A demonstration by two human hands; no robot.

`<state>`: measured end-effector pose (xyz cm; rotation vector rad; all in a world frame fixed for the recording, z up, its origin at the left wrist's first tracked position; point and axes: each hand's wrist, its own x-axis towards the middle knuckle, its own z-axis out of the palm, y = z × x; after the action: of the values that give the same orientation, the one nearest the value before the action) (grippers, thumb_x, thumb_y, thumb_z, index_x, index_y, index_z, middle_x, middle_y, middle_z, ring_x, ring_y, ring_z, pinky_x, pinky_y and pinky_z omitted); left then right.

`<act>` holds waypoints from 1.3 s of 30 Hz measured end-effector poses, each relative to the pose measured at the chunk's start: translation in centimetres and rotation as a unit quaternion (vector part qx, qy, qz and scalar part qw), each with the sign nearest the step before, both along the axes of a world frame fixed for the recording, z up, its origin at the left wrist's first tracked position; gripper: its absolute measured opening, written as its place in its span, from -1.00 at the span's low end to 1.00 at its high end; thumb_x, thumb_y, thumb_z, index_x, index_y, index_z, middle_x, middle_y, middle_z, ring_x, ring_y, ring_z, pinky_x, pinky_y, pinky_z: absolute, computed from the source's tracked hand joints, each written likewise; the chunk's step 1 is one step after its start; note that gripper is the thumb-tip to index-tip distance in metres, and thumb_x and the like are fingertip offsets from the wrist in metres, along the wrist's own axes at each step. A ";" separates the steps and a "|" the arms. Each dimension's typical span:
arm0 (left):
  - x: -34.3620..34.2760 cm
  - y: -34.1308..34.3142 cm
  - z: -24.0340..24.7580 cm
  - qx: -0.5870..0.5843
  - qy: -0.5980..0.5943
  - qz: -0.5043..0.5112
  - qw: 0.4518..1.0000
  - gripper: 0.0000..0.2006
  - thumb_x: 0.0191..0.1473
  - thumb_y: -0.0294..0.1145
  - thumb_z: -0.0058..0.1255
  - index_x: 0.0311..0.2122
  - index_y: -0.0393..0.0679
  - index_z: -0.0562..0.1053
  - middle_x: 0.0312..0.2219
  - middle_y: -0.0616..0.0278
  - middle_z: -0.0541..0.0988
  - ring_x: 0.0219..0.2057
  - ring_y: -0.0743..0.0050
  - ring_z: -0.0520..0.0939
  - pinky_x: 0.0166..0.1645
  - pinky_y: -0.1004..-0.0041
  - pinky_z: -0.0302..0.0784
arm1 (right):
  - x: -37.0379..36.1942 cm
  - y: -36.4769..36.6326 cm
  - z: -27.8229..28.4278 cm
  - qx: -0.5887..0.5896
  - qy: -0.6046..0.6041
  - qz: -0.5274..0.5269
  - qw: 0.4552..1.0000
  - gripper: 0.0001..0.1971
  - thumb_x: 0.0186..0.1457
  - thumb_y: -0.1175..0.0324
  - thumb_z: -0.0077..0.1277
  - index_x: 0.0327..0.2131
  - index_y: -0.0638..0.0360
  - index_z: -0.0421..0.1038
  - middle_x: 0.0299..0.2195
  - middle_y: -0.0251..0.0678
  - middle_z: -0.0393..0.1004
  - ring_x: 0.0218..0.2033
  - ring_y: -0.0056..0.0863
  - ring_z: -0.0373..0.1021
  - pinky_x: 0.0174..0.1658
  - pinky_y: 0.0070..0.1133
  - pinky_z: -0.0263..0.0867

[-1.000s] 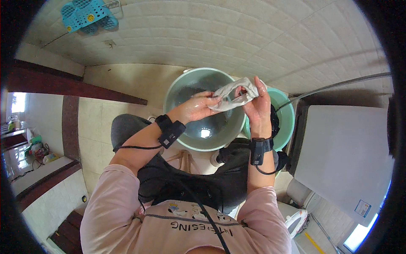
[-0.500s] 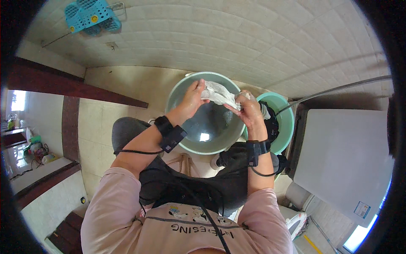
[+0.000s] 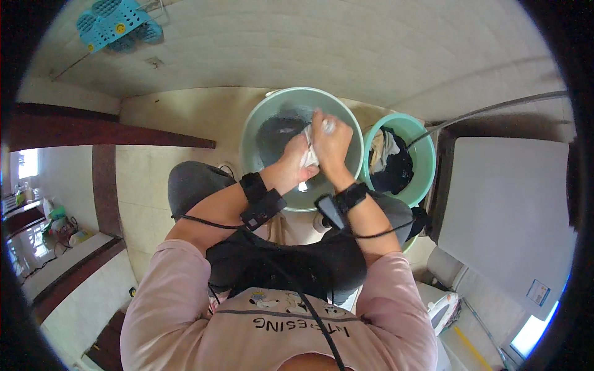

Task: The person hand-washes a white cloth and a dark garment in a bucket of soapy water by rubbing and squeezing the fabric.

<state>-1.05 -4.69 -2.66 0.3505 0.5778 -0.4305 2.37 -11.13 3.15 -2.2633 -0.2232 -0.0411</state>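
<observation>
A bunched wet white cloth (image 3: 308, 148) is held over the large pale green basin (image 3: 249, 133), which has greyish water in it. My left hand (image 3: 291, 166) is closed around the lower end of the cloth. Against it, my right hand (image 3: 334, 141) forms a fist around the upper end, with whitish suds or cloth showing at the knuckles. The two hands are close together, so much of the cloth is hidden between them. What kind of garment or cloth it is, I cannot tell.
Right of the basin stands a mint green tub (image 3: 424, 157) with dark and light clothes (image 3: 391, 167) inside. A grey hose (image 3: 489, 110) arcs toward it. A white appliance (image 3: 507, 210) stands further right. Blue slippers (image 3: 120, 28) hang on the tiled wall. A dark wooden door edge (image 3: 124, 131) juts in at left.
The cloth was stretched between my hands above the basin's far half. Now the hands have come together lower and nearer, with the cloth bunched between them. The view has shifted slightly.
</observation>
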 end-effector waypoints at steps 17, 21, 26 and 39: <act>-1.0 1.6 -0.2 0.079 -0.030 -0.011 0.996 -0.81 0.02 -0.16 -0.23 -0.52 0.01 0.31 -0.66 0.38 0.38 -0.54 0.44 0.45 -0.39 0.45 0.37 | -0.9 0.5 -1.0 0.002 0.055 -0.037 0.998 -0.57 -0.02 0.15 -0.14 -0.69 0.38 0.38 -0.72 0.12 0.30 -0.63 0.00 0.33 -0.53 -0.31 0.24; -0.7 1.2 1.2 0.039 -0.002 0.018 0.999 -0.84 0.01 -0.22 -0.27 -0.51 0.02 0.32 -0.67 0.36 0.38 -0.64 0.47 0.42 -0.54 0.51 0.34 | -1.1 1.0 -0.5 0.015 0.084 -0.069 0.994 -0.58 -0.04 0.15 -0.12 -0.68 0.39 0.39 -0.71 0.12 0.31 -0.62 0.00 0.34 -0.53 -0.30 0.25; -0.5 1.7 0.2 0.107 -0.025 -0.035 0.993 -0.72 0.11 -0.09 -0.43 -0.46 0.02 0.28 -0.61 0.43 0.36 -0.55 0.60 0.43 -0.55 0.52 0.36 | -1.2 0.6 -1.2 -0.031 0.019 -0.011 0.999 -0.57 -0.04 0.12 -0.12 -0.62 0.39 0.41 -0.70 0.14 0.31 -0.60 0.02 0.34 -0.44 -0.29 0.26; 0.8 5.1 3.0 0.201 -0.081 0.023 0.976 -0.78 0.06 -0.18 -0.20 -0.29 -0.09 0.36 -0.39 0.31 0.47 -0.36 0.58 0.47 -0.39 0.59 0.32 | 2.8 -4.8 0.9 0.389 0.401 0.014 0.830 -0.76 -0.03 0.17 -0.02 -0.41 0.14 0.31 -0.58 -0.44 0.32 -0.63 -0.73 0.22 -0.71 -0.75 -0.01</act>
<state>-0.24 0.46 0.37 0.7520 0.5097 -0.2334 5.14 -15.95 4.05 -1.2990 0.1926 0.7022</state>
